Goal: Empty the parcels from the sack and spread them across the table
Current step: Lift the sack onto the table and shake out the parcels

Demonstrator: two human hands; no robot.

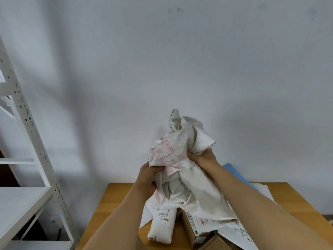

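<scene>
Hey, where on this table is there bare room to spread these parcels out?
Bare wood shows on the table's left strip, between its left edge and the left forearm, and on the far right corner beyond the right forearm. It is crowded in the near middle under the sack: a white mailer, cardboard boxes and flat envelopes bunch together.

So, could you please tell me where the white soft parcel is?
The white soft parcel lies low in the head view on the wooden table, below the sack, left of a cardboard box.
</scene>
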